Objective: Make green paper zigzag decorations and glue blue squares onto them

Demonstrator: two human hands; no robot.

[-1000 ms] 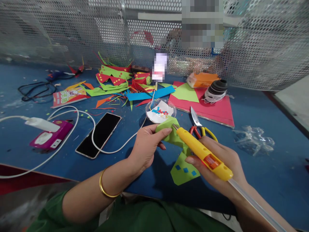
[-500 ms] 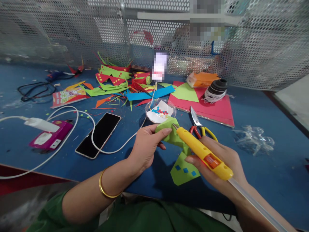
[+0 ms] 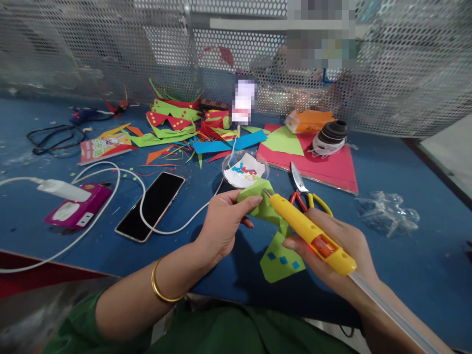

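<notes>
My left hand (image 3: 224, 223) pinches a green paper mask (image 3: 279, 258) between thumb and fingers near its upper end. Small blue paper diamonds sit on the mask's lower part. Wrapped in my right hand (image 3: 342, 246) is a yellow glue gun (image 3: 306, 228), a clear glue stick (image 3: 387, 307) running out of its back. Its metal tip meets the green paper close to my left thumb. Just beyond the mask, a clear bowl (image 3: 266, 173) holds white paper with tiny blue, red and pale bits. Scissors (image 3: 299, 179) with red and yellow handles lie behind the glue gun.
A dark phone (image 3: 151, 206) lies left, crossed by a white cable (image 3: 180, 230) near a purple power socket (image 3: 81, 206). Cut paper masks (image 3: 169, 120) and strips lie at the back. Red sheets (image 3: 313, 169), a black spool (image 3: 332, 135) and clear plastic (image 3: 391, 212) are rightward.
</notes>
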